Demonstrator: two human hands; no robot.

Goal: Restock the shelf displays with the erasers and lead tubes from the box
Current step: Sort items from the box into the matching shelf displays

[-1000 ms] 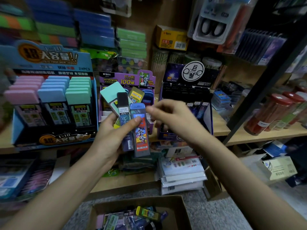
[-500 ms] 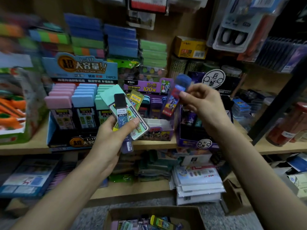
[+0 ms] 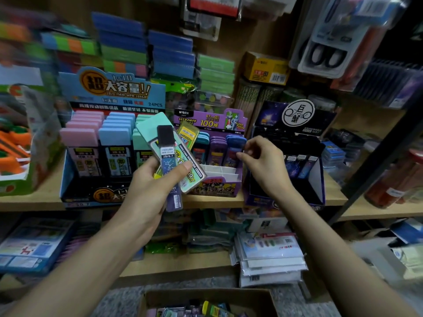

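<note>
Wooden shelf (image 3: 217,202), crowded. Blue lead tube (image 3: 235,141), aloft half a second ago, now stands in the purple display (image 3: 215,187), right column. Right hand (image 3: 261,163) curls at its cap; pinching or released, unclear. Left hand (image 3: 151,188) grips three more tubes (image 3: 168,156) to place.

The left hand (image 3: 151,186) grips a fan of flat plastic lead tubes (image 3: 168,161), mint-capped, black-capped and yellow. The right hand (image 3: 263,163) curls its fingers beside blue-capped tubes (image 3: 235,139) in the purple cardboard display box (image 3: 219,188); contact is unclear.
</note>
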